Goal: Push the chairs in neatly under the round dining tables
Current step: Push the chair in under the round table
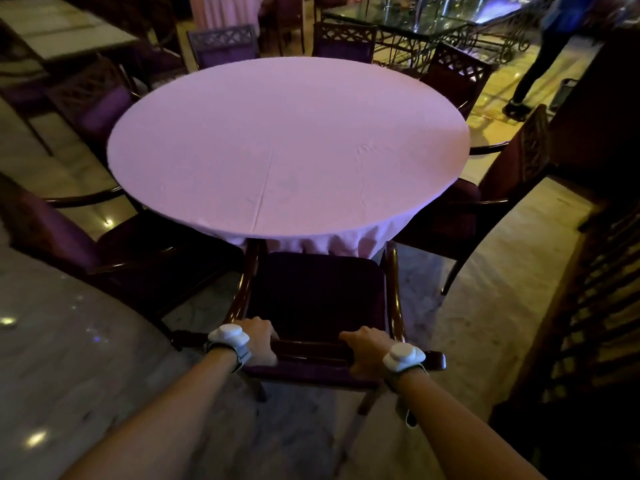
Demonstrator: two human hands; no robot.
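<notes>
A round table [287, 147] with a pale pink cloth fills the middle of the view. Right below me stands a dark wooden armchair [318, 292] with a purple seat, its front edge under the hanging cloth. My left hand [259, 341] grips the left part of its top back rail. My right hand [367, 351] grips the same rail further right. Both wrists carry white sensor bands. More purple chairs ring the table: one at the left [114, 244], one at the right [485, 202], several at the far side.
A dark wooden railing [581, 306] runs along the right. A glass-topped iron table [408, 19] stands at the back. A person [547, 53] walks at the upper right. Another table edge [52, 341] lies at my lower left. Marble floor shows between the chairs.
</notes>
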